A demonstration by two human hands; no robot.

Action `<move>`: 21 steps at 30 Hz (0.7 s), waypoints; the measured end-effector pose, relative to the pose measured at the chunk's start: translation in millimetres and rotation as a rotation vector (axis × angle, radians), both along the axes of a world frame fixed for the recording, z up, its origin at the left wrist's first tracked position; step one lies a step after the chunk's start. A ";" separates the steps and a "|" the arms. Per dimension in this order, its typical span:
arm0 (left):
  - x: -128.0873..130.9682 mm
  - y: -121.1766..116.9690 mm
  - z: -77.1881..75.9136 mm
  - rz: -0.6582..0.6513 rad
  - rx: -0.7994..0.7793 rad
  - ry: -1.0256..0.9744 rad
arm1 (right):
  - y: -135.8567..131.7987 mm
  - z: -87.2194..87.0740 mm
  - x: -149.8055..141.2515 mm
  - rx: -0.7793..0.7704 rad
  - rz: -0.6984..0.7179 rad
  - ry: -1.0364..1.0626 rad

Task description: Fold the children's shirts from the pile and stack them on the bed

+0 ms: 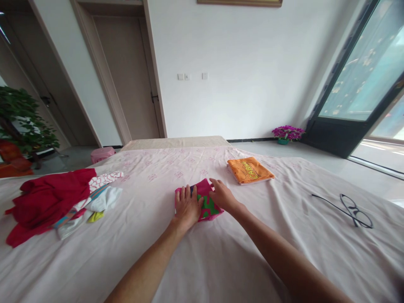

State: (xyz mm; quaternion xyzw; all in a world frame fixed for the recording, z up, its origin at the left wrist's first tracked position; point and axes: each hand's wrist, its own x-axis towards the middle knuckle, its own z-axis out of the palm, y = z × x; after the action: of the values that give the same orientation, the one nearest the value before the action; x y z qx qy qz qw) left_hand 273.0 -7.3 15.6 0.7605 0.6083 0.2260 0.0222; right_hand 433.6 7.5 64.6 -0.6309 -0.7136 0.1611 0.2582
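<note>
From where I stand, the pink folded cloth (208, 205) lies at the centre of the frame on the pale sheet (246, 240), and the step looks like flattening and squaring it. The left hand (188, 208) rests on it, fingers slightly spread; the right hand (224, 196) touches its upper right edge, fingers bent, though I can't tell whether they pinch fabric. The next move seems to call for a steady left palm and light right fingertips.
</note>
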 end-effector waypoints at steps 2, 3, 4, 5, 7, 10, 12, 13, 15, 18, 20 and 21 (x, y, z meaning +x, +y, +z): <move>4.3 0.5 -4.8 0.015 0.013 0.008 | -3.4 2.6 -2.3 0.106 0.004 -0.119; 5.4 0.9 -6.2 0.017 0.014 0.007 | -5.3 3.3 -5.6 0.154 0.031 -0.150; 5.6 1.5 -6.6 0.015 0.009 0.004 | -7.1 3.1 -9.9 0.191 0.070 -0.172; 4.6 2.1 -6.2 0.006 -0.005 0.001 | -8.8 2.0 -14.6 0.214 0.114 -0.194; -0.8 3.1 -3.5 -0.030 -0.032 0.001 | -11.4 -3.5 -23.0 0.227 0.182 -0.251; -14.0 2.9 -0.8 -0.044 -0.022 0.030 | -12.5 -18.1 -26.4 0.183 0.234 -0.339; -22.5 1.8 -3.5 -0.026 -0.006 0.042 | -11.3 -28.6 -22.2 0.157 0.259 -0.383; -26.1 1.3 -6.2 -0.027 -0.006 0.036 | -10.5 -33.0 -19.0 0.151 0.270 -0.396; -32.2 1.3 -12.8 -0.053 -0.011 -0.005 | -8.5 -39.5 -12.4 0.140 0.273 -0.405; -41.5 5.5 -20.2 -0.047 -0.038 -0.136 | -6.0 -43.1 -4.9 0.097 0.259 -0.393; -48.9 10.5 -20.5 0.023 -0.077 -0.273 | -4.9 -43.1 -1.8 0.061 0.270 -0.376; -52.5 13.1 -19.1 0.066 -0.104 -0.359 | -4.5 -42.7 -0.7 0.044 0.274 -0.365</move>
State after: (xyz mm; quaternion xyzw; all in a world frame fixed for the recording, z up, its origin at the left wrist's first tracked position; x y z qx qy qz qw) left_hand 220.5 5.7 -3.5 0.6854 0.6301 0.3271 0.1621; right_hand 433.0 3.0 21.8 -0.5408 -0.8310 0.0621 0.1141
